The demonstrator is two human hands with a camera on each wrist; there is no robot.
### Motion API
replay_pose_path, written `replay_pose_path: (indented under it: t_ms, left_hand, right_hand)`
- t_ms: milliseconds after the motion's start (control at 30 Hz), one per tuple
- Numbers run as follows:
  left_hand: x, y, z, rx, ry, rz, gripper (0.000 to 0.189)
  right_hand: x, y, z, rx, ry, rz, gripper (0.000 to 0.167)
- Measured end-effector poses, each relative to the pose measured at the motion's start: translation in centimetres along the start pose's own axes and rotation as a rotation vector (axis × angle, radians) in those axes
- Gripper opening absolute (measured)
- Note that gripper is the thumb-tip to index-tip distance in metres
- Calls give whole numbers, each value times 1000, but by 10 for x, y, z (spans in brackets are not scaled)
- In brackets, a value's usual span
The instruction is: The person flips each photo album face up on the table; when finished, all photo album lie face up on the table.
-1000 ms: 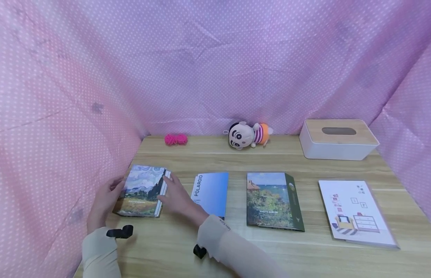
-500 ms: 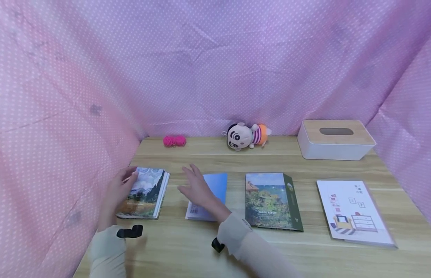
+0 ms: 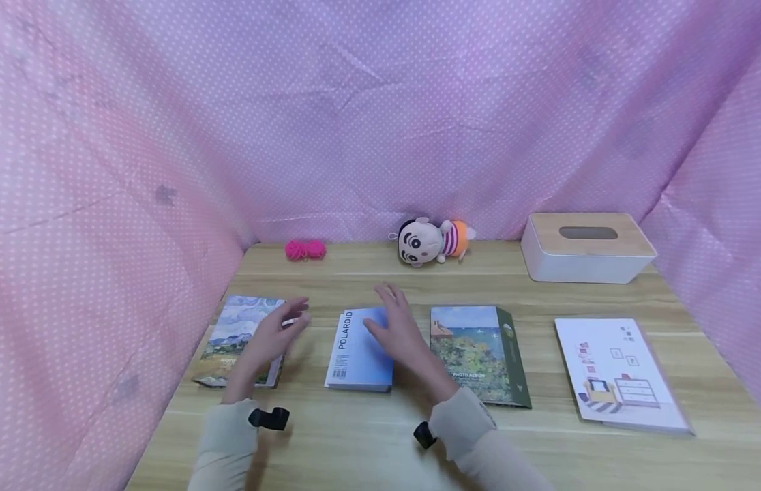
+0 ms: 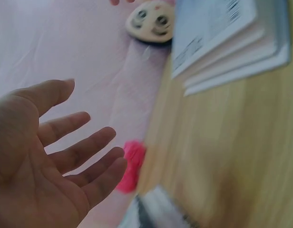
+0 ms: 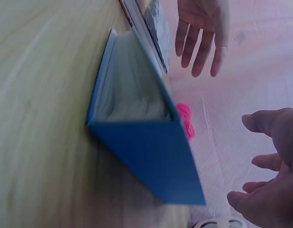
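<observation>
Now the left hand (image 3: 271,342) has let go of the landscape-covered album (image 3: 244,329) near the surface's (image 3: 331,443) left edge; it and the right hand (image 3: 406,335) hold nothing, fingers spread near the blue album (image 3: 361,363), where work seems to have shifted.

Blue album (image 3: 363,361) marked POLAROID, lying flat
Thick with pale pages, it sits between the fingers of the left hand (image 3: 269,341) and right hand (image 3: 408,337), nearer the right.
</observation>
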State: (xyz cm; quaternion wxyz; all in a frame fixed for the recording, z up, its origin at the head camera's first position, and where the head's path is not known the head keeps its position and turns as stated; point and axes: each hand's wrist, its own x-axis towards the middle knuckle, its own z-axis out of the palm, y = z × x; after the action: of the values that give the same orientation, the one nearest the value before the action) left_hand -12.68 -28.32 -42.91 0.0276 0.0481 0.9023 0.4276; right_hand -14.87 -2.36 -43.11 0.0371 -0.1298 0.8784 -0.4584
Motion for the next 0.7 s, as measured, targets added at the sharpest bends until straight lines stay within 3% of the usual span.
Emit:
replay_pose_path:
  t_ms: [267,367,500,700]
  left_hand:
    - [9,1,49,16,-163,-33,62]
    - [10,-1,61,55,-188,-63,65]
    - [11,-2,67,66,-167,-101,65]
    - [10,0,65,82,-160,-129,63]
  right_hand:
    - [-17,18,3,69,22,105,80]
    - [-27,22,8,115,2,116,84]
    - [-37,26,15,198,-9,113,84]
    - [-44,32,21,264,-32,100,66]
